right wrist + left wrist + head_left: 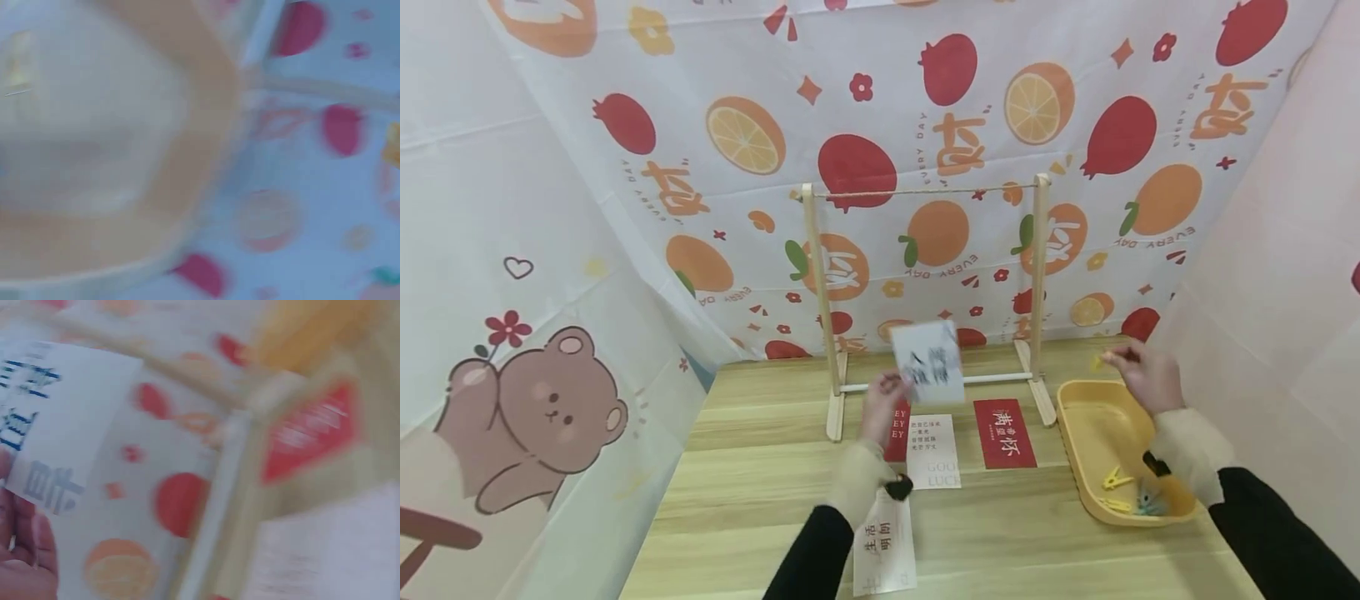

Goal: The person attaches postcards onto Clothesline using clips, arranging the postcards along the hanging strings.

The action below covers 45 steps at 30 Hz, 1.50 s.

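Note:
My left hand (883, 408) grips a white card (928, 362) by its lower left corner and holds it up before the wooden rack (814, 275). In the left wrist view, dark characters show on this card (94, 412), and the fingers lie at its lower edge. Over the far end of the yellow tray (1070, 454), my right hand (1150, 379) pinches a small yellow clip (1098, 362). At the right edge of the right wrist view, part of a yellow clip (392, 147) shows; the hand itself is out of that frame. A thin string (925, 192) spans the rack's two posts.
Yellow clips (1116, 479) and a greyish-blue item (1150, 498) lie in the tray. On the wooden table (737, 475) lie a red card (1004, 433), a partly covered red card (897, 437) and two white cards (934, 450). A fruit-print cloth (865, 92) hangs behind the rack.

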Each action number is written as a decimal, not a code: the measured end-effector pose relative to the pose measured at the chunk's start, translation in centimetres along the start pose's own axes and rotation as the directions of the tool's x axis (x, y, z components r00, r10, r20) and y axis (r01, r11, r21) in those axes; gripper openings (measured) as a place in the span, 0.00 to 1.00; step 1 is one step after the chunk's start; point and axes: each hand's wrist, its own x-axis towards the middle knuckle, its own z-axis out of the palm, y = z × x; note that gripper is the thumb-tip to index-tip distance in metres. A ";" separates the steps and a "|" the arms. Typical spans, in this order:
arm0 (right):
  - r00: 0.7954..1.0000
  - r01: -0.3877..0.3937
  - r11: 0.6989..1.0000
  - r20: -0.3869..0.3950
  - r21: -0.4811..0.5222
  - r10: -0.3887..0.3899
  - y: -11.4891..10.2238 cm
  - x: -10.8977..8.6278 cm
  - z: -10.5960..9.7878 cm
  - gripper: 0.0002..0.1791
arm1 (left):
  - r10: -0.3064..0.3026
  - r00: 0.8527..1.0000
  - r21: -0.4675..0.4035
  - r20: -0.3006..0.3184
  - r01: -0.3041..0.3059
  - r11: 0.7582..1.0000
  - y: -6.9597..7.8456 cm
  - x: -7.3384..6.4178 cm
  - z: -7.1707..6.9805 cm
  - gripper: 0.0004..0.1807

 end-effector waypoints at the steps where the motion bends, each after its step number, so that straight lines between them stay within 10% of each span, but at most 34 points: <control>1: 0.999 0.017 0.999 -0.032 0.032 -0.016 -1.4 1.2 -0.3 0.07 | 0.012 0.998 -0.068 -0.057 -0.016 0.998 1.0 0.7 -0.4 0.13; 8: 1.000 0.015 0.922 -0.030 0.386 -0.004 -14.3 10.7 -1.1 0.10 | 0.109 0.964 -0.314 -0.243 -0.184 0.931 7.6 5.2 -1.7 0.13; 15: 0.984 0.145 0.894 0.033 0.423 -0.176 -24.0 18.2 1.9 0.11 | 0.127 0.938 -0.365 -0.322 -0.247 0.898 10.6 7.4 -1.6 0.07; 20: 0.982 0.114 0.917 0.098 0.381 -0.162 -28.6 21.7 3.6 0.13 | 0.117 0.936 -0.387 -0.333 -0.248 0.888 11.8 8.2 -1.0 0.07; 26: 0.976 0.069 0.960 0.183 0.270 -0.121 -31.7 23.9 5.8 0.12 | 0.089 0.939 -0.366 -0.334 -0.216 0.905 12.8 8.7 -0.9 0.11; 45: 0.937 -0.148 0.932 0.348 0.332 0.024 -34.8 24.1 11.0 0.10 | 0.071 0.944 -0.323 -0.323 -0.181 0.929 13.3 9.1 -0.9 0.08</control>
